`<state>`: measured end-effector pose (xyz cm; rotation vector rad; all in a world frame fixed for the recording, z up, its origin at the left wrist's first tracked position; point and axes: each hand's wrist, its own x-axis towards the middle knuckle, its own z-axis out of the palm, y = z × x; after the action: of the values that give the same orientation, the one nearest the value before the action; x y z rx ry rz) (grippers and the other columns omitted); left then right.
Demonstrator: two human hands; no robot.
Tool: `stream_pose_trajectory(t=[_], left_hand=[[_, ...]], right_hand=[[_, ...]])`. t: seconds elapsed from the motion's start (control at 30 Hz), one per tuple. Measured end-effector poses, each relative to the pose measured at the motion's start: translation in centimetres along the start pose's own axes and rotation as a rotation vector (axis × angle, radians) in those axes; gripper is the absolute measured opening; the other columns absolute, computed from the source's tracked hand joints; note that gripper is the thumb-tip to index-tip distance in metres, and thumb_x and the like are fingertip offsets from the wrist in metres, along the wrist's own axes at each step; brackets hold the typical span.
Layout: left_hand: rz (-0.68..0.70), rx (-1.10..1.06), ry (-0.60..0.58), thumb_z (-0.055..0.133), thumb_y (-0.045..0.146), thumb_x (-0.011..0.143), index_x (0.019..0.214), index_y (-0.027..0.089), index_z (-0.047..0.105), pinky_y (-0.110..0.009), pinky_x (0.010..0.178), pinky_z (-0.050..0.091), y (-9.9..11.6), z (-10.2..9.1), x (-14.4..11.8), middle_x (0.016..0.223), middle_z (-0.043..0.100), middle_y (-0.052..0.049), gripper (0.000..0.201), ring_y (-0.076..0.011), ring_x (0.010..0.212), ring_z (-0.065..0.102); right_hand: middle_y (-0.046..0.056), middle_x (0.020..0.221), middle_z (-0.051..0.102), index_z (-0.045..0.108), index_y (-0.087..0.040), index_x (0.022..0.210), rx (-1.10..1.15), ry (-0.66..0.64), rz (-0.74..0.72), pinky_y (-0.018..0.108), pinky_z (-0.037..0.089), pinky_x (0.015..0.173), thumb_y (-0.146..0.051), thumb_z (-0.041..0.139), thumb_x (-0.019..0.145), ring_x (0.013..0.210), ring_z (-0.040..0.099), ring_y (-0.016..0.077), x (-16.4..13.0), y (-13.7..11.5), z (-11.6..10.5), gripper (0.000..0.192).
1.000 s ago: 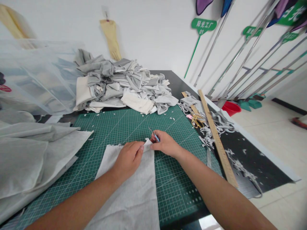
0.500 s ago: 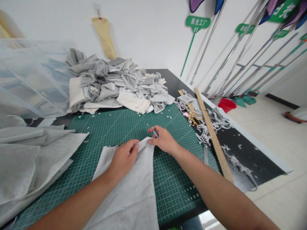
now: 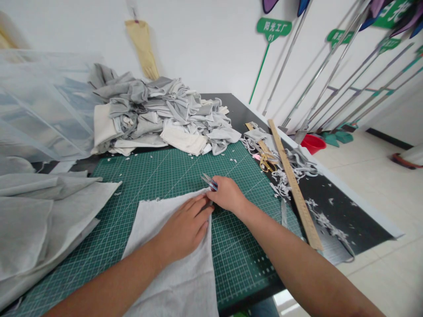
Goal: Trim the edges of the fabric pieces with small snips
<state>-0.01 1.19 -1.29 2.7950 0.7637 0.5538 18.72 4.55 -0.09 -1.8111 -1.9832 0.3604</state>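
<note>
Left of the left fingers, layered grey fabric sheets [image 3: 23, 229] overlap the green cutting mat [image 3: 115, 215]; beyond those fingers sits a heap of crumpled grey cloths [image 3: 165, 112]; the left hand [image 3: 187, 226] lies palm down, forearm slanting in from the lower left, its fingers stretched and slightly spread on a grey cloth panel [image 3: 185, 281] reaching left and nearward of them; just past their tips, the right hand [image 3: 226, 193] curls its fingers round blue-handled snips [image 3: 209, 181], blades pointing up-left; right of these fingers are gold-handled scissors [image 3: 267, 164]; well beyond, a green sign [image 3: 273, 28] reads "阳光工厂 01"; farther right lies a wooden ruler [image 3: 294, 180], markings too small to read.
</note>
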Motion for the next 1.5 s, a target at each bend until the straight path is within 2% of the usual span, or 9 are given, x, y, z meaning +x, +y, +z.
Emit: stream_pose_trajectory(t=[0.2, 0.47, 0.8, 1.13, 1.3, 1.5], left_hand=[[-0.027, 0.030, -0.054, 0.047, 0.020, 0.088, 0.134, 0.019, 0.045, -0.048, 0.112, 0.032, -0.19, -0.12, 0.11, 0.139, 0.043, -0.011, 0.046, -0.0260, 0.133, 0.036], [-0.044, 0.033, -0.066, 0.046, 0.022, 0.089, 0.133, 0.018, 0.046, -0.048, 0.112, 0.032, -0.06, -0.06, 0.04, 0.136, 0.045, -0.011, 0.044, -0.0258, 0.130, 0.038], [-0.041, 0.021, -0.057, 0.046, 0.022, 0.088, 0.132, 0.019, 0.046, -0.050, 0.111, 0.032, -0.12, -0.05, 0.11, 0.135, 0.046, -0.011, 0.044, -0.0264, 0.130, 0.039], [-0.042, 0.025, -0.068, 0.046, 0.022, 0.089, 0.131, 0.020, 0.047, -0.049, 0.112, 0.030, -0.16, -0.04, 0.04, 0.135, 0.047, -0.010, 0.042, -0.0257, 0.130, 0.039], [-0.044, 0.043, -0.084, 0.045, 0.022, 0.090, 0.132, 0.020, 0.047, -0.048, 0.111, 0.030, -0.17, -0.11, 0.08, 0.136, 0.047, -0.010, 0.043, -0.0256, 0.130, 0.038], [-0.045, 0.092, -0.112, 0.040, 0.028, 0.093, 0.140, 0.018, 0.037, -0.049, 0.113, 0.025, -0.09, -0.09, 0.43, 0.147, 0.036, -0.011, 0.048, -0.0266, 0.137, 0.029]], right_hand=[[-0.005, 0.059, 0.050, 0.044, -0.021, 0.062, 0.058, -0.028, -0.015, 0.025, 0.026, 0.053, -0.026, 0.060, 0.069, 0.055, 0.041, 0.0109, 0.09, 0.16, 0.24, 0.019], [-0.004, 0.068, 0.057, 0.055, -0.021, 0.074, 0.182, -0.035, 0.019, 0.023, 0.032, 0.058, -0.024, 0.065, 0.068, 0.062, 0.049, 0.0113, 0.44, 0.66, 0.37, 0.012], [0.000, 0.066, 0.061, 0.057, -0.021, 0.067, -0.046, 0.017, 0.053, 0.026, 0.032, 0.059, -0.029, 0.058, 0.076, 0.063, 0.053, 0.0149, 0.13, 0.14, 0.17, 0.012], [0.002, 0.070, 0.065, 0.061, -0.020, 0.071, -0.050, -0.001, 0.010, 0.025, 0.034, 0.061, -0.022, 0.054, 0.075, 0.066, 0.056, 0.0151, 0.42, 0.80, 0.07, 0.008], [0.004, 0.070, 0.066, 0.063, -0.021, 0.072, -0.152, -0.036, 0.027, 0.027, 0.034, 0.061, -0.023, 0.055, 0.078, 0.067, 0.058, 0.0173, 0.46, 0.51, 0.12, 0.010], [0.005, 0.071, 0.067, 0.063, -0.020, 0.074, -0.163, -0.032, 0.067, 0.028, 0.034, 0.060, -0.030, 0.058, 0.079, 0.068, 0.059, 0.0184, 0.64, 0.27, 0.18, 0.012]])
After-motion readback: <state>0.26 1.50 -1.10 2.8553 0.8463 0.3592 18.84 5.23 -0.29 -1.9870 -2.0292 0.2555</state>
